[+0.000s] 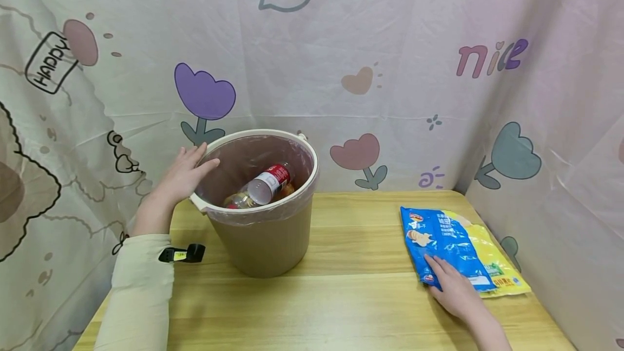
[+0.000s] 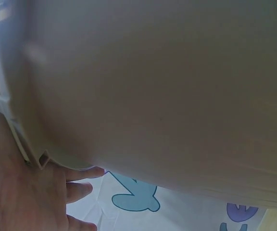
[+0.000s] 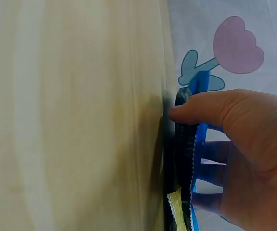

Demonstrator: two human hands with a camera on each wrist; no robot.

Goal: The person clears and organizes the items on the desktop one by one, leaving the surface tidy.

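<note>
A brown trash bin (image 1: 265, 245) with a pale rim and a clear plastic liner stands on the table at the left. Several plastic bottles lie in it, one of them with a red and white label (image 1: 275, 176). My left hand (image 1: 187, 172) rests on the bin's left rim, its fingers extended; the left wrist view shows them along the outside. At the right, my right hand (image 1: 453, 288) lies with extended fingers on a flat blue snack bag (image 1: 443, 237), the thumb by its near edge. A yellow snack bag (image 1: 497, 264) lies partly beneath the blue one.
The wooden table (image 1: 351, 307) runs between the bin and the bags. Behind it hangs a printed cloth (image 1: 292, 53), which also closes in the left and right sides. A black strap with a small device (image 1: 182, 254) is on the left sleeve.
</note>
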